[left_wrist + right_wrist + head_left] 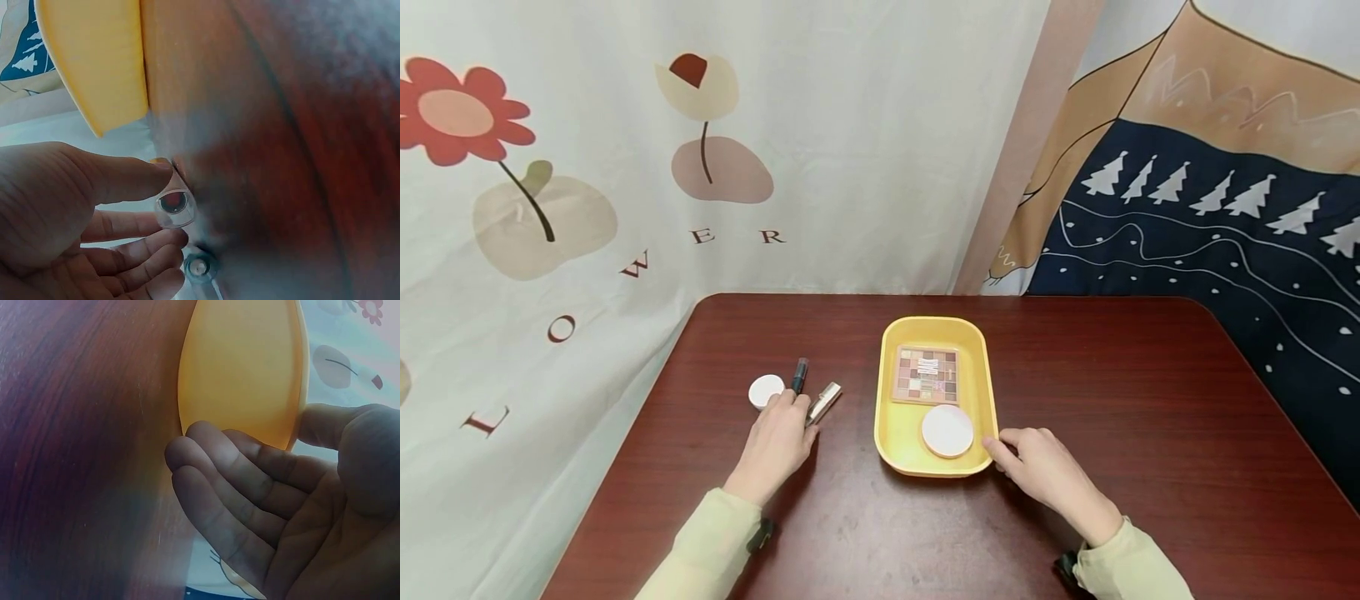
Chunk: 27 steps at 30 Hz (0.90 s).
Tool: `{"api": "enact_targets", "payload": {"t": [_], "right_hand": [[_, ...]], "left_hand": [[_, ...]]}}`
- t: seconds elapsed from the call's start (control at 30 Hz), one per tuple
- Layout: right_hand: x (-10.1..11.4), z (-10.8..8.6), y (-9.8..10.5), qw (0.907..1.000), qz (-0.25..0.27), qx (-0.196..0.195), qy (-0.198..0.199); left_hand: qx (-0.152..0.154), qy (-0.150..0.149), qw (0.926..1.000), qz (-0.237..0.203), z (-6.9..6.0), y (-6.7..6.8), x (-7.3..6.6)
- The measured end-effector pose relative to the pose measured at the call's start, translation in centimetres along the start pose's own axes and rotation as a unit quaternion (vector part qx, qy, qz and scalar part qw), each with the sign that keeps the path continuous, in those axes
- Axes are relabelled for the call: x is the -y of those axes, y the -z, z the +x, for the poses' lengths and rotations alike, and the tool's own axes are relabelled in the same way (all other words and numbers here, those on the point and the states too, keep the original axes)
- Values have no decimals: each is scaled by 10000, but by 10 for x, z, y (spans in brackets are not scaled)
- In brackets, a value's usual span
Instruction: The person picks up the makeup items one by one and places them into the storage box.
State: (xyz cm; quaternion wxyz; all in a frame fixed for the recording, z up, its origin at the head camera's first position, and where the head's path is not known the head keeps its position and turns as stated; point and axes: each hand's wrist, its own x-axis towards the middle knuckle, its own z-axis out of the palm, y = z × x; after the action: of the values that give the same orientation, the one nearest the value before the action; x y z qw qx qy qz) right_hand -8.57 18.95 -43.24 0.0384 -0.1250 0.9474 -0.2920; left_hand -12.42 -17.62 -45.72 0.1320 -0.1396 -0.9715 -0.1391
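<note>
My left hand [778, 442] pinches a small gold and clear cosmetic tube [827, 401] between thumb and forefinger, low at the table. Its see-through end [176, 212] faces the left wrist camera. Just beside the fingers lie a dark slim tube [801, 375] and a round white compact [766, 390], partly covered by the hand. My right hand [1048, 467] grips the near right rim of a yellow tray [891, 454], thumb at the rim and fingers against the outer wall [240, 375]. In the tray lie an eyeshadow palette [927, 377] and a round white-lidded compact [947, 431].
The dark red wooden table [1105, 375] has rounded far corners. Behind it hangs a pale curtain [865, 150] with flower prints, and a navy and tan patterned cloth [1195, 225] at the right.
</note>
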Motion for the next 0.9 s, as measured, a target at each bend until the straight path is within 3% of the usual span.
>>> {"api": "enact_targets", "payload": {"t": [0.43, 0.9], "right_hand": [[0, 1, -1, 10000, 9, -2, -18], [0, 0, 0, 10000, 2, -5, -19]], "left_hand": [[111, -13, 9999, 79, -2, -4, 0], [-406, -15, 9992, -65, -1, 0, -1]]}}
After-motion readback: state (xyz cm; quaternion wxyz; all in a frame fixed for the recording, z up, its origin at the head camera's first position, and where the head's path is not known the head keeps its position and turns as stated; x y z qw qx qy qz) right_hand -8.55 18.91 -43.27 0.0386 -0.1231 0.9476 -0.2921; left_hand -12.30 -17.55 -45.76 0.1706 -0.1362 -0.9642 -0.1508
